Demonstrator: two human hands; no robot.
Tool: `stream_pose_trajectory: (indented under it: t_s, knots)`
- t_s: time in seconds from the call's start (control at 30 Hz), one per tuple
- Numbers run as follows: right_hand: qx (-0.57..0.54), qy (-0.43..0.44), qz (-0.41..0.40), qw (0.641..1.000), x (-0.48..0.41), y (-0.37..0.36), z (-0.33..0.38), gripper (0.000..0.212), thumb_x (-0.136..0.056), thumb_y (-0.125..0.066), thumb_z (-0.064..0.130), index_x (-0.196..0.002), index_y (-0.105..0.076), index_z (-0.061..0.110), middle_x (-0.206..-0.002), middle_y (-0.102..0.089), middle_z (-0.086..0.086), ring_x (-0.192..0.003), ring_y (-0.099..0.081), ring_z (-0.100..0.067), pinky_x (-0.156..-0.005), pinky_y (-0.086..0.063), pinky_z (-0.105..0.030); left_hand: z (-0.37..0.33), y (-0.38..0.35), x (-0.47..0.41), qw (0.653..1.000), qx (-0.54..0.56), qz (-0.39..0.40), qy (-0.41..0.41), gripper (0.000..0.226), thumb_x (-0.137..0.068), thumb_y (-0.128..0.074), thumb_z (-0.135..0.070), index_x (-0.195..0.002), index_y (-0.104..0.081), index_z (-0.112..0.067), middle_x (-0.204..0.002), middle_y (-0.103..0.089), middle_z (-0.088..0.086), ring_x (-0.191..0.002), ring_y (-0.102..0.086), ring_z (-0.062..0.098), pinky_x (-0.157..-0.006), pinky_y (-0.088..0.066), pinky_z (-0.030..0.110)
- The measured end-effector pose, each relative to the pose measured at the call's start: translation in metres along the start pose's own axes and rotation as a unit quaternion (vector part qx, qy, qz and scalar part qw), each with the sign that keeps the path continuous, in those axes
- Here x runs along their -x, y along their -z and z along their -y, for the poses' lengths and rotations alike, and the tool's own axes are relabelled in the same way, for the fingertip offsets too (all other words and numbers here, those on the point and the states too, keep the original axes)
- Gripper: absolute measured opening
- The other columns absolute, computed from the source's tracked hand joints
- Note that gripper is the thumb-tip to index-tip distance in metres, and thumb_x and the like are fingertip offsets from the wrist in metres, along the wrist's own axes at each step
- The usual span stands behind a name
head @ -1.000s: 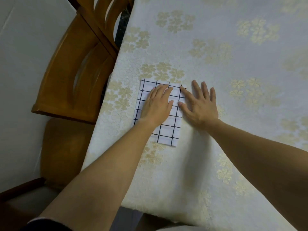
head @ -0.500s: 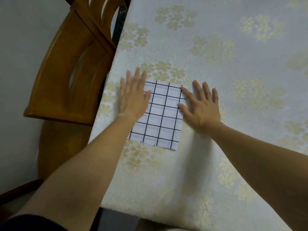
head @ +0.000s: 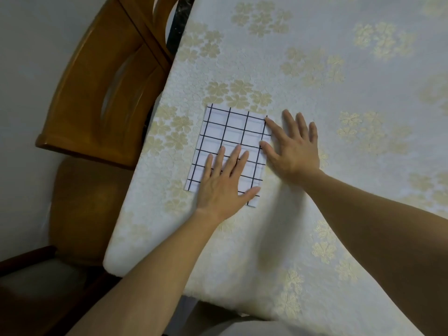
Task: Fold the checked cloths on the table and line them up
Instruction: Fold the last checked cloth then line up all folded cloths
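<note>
1. Pressing down w/ left grip (head: 224, 187) on near part of checked cloth (head: 230, 132) — palm flat, fingers straight & spread, holding nothing.
2. Bracing w/ right grip (head: 294, 151) at cloth's right edge: thumb & index touching that edge, other fingers resting on bench (head: 339, 214). Likewise flat & straight-fingered, pinching nothing.
3. Finding cloth as a folded rectangle, lying flat on bench near its left edge, not far from wooden chair (head: 97, 93); far end & left side uncovered.
4. Noting change: 1 s ago, left grip sitting mid-cloth; 0.5 s ago, lying along cloth's left edge; now pulled back to near end. Right grip hardly shifting over same span.
5. Reading that as smoothing/creasing passes — prob. finishing touches on this piece, not starting a new fold.
6. Judging this cloth done or nearly so. Seeing no other checked cloths in view, so not able to check lining-up stage from here.
7. Expecting next: lifting both grips off, checking edges for squareness, then fetching another cloth or nudging this one into a row. Risking dragging cloth askew if pushing sideways too hard.
</note>
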State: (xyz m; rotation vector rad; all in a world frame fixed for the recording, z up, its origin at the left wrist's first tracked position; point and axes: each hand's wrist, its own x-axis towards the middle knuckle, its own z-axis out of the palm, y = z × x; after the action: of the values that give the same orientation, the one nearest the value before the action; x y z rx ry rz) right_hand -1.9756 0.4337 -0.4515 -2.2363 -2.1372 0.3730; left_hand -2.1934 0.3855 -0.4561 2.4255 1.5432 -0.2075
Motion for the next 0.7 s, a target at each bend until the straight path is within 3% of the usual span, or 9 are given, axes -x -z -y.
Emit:
stream_pose_trajectory:
  t_s: [0.17, 0.3, 0.37, 0.43, 0.5, 0.53, 0.6, 0.7]
  knots:
    - [0.008, -0.001, 0.004, 1.000, 0.000, 0.001, 0.000, 0.067, -0.095, -0.010, 0.078, -0.156, -0.002, 0.052, -0.170, 0.005, 0.002, -0.155, 0.014, -0.025, -0.124, 0.004, -0.055, 0.001, 0.001, 0.023, 0.999, 0.000, 0.033, 0.026, 0.107, -0.083, -0.016, -0.093, -0.159, 0.021, -0.029, -0.165, 0.032, -0.004, -0.151, 0.030, 0.034, -0.122, 0.009, 0.061]
    - [0.011, 0.004, 0.001, 1.000, 0.001, 0.001, 0.001, 0.069, -0.095, -0.009, 0.078, -0.157, 0.000, 0.049, -0.170, 0.005, 0.003, -0.155, 0.013, -0.025, -0.124, 0.005, -0.054, 0.000, 0.008, 0.025, 0.998, 0.010, 0.060, 0.024, 0.114, -0.077, -0.017, -0.098, -0.159, 0.023, -0.029, -0.164, 0.035, -0.004, -0.150, 0.032, 0.034, -0.122, 0.010, 0.062]
    - [-0.014, 0.005, -0.012, 1.000, 0.001, -0.002, -0.002, 0.066, -0.099, -0.011, 0.071, -0.159, -0.003, 0.044, -0.170, 0.001, 0.004, -0.156, 0.010, -0.023, -0.125, 0.006, -0.051, -0.001, 0.015, 0.021, 0.997, 0.039, 0.063, 0.034, 0.112, -0.077, -0.018, -0.097, -0.162, 0.011, -0.030, -0.168, 0.024, -0.004, -0.153, 0.024, 0.034, -0.123, 0.009, 0.060]
    - [-0.066, -0.006, -0.052, 0.996, 0.000, -0.006, -0.004, 0.059, -0.106, -0.014, 0.057, -0.161, -0.012, 0.034, -0.169, -0.012, 0.001, -0.156, -0.001, -0.019, -0.126, 0.002, -0.048, -0.001, 0.030, 0.013, 0.997, 0.074, 0.004, 0.036, 0.092, -0.090, -0.027, -0.083, -0.163, -0.014, -0.026, -0.171, -0.008, 0.000, -0.157, -0.003, 0.035, -0.126, -0.007, 0.057]
    - [-0.149, -0.034, -0.107, 0.982, -0.001, -0.008, -0.007, 0.053, -0.110, -0.018, 0.044, -0.158, -0.026, 0.023, -0.162, -0.031, -0.002, -0.153, -0.019, -0.016, -0.127, -0.007, -0.044, 0.001, 0.044, -0.007, 0.993, 0.056, -0.094, -0.038, 0.062, -0.102, -0.048, -0.052, -0.155, -0.038, -0.021, -0.161, -0.037, 0.004, -0.146, -0.034, 0.032, -0.117, -0.034, 0.053]
    - [-0.196, -0.045, -0.131, 0.971, -0.001, -0.009, -0.008, 0.050, -0.110, -0.020, 0.039, -0.154, -0.034, 0.019, -0.157, -0.040, -0.003, -0.148, -0.028, -0.015, -0.126, -0.013, -0.043, 0.003, 0.052, -0.023, 0.989, 0.034, -0.103, -0.099, 0.054, -0.102, -0.057, -0.038, -0.151, -0.043, -0.020, -0.157, -0.041, 0.004, -0.138, -0.043, 0.030, -0.109, -0.043, 0.050]
    - [-0.263, -0.052, -0.170, 0.948, -0.001, -0.009, -0.009, 0.044, -0.110, -0.024, 0.033, -0.145, -0.045, 0.017, -0.146, -0.050, -0.003, -0.138, -0.039, -0.016, -0.121, -0.026, -0.046, 0.007, 0.074, -0.060, 0.976, -0.024, -0.047, -0.211, 0.054, -0.097, -0.067, -0.025, -0.146, -0.047, -0.023, -0.156, -0.040, 0.000, -0.125, -0.052, 0.028, -0.099, -0.049, 0.045]
    - [-0.297, -0.055, -0.190, 0.934, -0.002, -0.008, -0.009, 0.040, -0.109, -0.027, 0.031, -0.137, -0.052, 0.018, -0.137, -0.053, -0.001, -0.130, -0.046, -0.016, -0.114, -0.037, -0.044, -0.001, 0.103, -0.107, 0.945, -0.135, 0.039, -0.296, 0.053, -0.092, -0.073, -0.023, -0.139, -0.051, -0.029, -0.149, -0.043, -0.003, -0.117, -0.052, 0.026, -0.091, -0.049, 0.040]
